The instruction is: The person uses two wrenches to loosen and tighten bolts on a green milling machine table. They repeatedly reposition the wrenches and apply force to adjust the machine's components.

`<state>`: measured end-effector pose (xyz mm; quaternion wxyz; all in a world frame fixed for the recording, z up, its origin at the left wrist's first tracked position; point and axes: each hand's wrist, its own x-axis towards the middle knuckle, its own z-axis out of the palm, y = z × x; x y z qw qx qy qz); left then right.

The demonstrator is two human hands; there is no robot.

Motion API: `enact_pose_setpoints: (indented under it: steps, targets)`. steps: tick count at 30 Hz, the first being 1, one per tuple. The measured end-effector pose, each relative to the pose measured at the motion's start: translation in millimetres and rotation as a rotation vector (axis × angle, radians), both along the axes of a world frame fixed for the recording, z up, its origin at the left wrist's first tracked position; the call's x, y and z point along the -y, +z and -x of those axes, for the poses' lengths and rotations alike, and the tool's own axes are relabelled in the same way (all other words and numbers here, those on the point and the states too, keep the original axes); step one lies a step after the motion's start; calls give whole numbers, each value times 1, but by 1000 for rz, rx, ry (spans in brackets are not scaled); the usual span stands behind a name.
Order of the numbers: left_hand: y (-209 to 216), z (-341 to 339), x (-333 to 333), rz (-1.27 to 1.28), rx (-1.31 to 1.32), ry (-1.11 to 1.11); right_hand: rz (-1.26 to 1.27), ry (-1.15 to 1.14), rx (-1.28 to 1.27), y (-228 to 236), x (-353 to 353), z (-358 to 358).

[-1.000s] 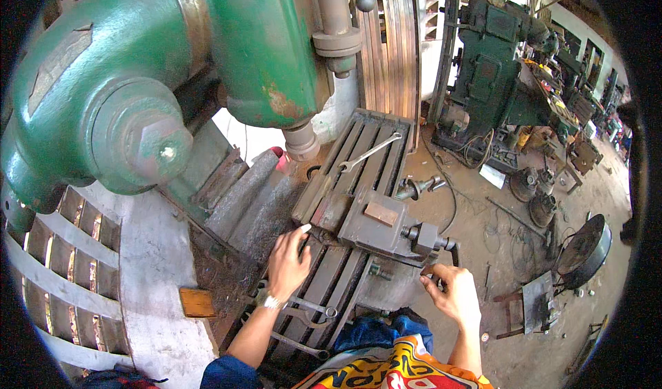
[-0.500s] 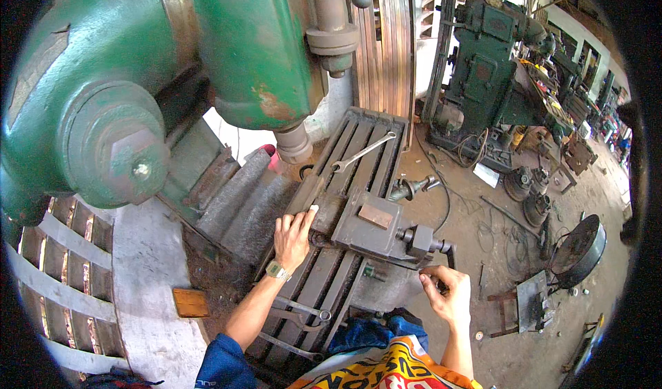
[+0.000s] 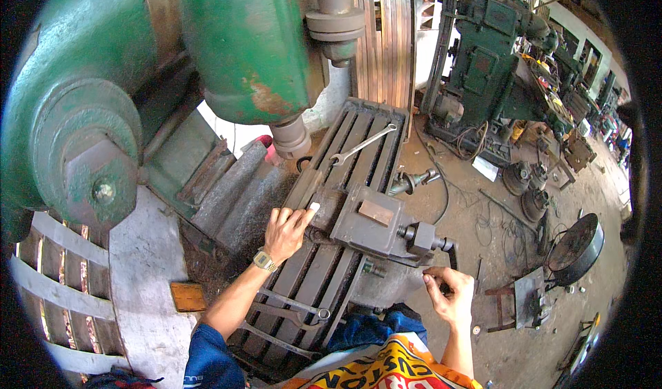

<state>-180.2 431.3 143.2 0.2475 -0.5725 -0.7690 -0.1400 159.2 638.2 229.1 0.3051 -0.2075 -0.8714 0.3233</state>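
A grey machine vise [image 3: 369,234] is mounted across the slotted machine table [image 3: 286,265]. At its left jaw, my left hand [image 3: 285,235], with a watch on the wrist, has its fingers bent and close together. A small whitish piece [image 3: 315,207] shows at the thumb and fingertip, too small to name. To the right, my right hand [image 3: 449,294] is curled at the lower end of the vise's crank handle [image 3: 452,251]; the fingers partly hide the grip. A flat brownish block [image 3: 376,212] lies on top of the vise.
A large spanner [image 3: 363,145] lies on the table's far end; several more spanners [image 3: 293,303] lie near me. The green milling head [image 3: 255,51] hangs over the far left. Another green machine [image 3: 483,51], cables and a round black pan [image 3: 578,250] stand on the right.
My view has shifted slightly, and my left hand sits a little further left and lower against the vise. My right hand stays at the crank handle, with barely any movement.
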Motion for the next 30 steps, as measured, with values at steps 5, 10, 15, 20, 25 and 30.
enact_pose_setpoints:
  steps: [5,10,15,20,25,30]
  targets:
    - [3,10,6,-43,-47,-107,-2,-1,-14,-2,-1,-2]
    - [27,16,-3,-264,-35,-78,-27,-9,-28,-8,-2,-2]
    - [54,-4,8,-305,210,8,-39,-22,-43,-9,-2,-3]
    - [52,-35,59,-336,406,132,-11,9,-27,-8,-2,-4]
    - [27,-52,121,-337,524,397,-28,-7,-36,-9,-2,-1]
    - [4,-59,156,-449,603,684,-56,-7,2,-6,-1,0]
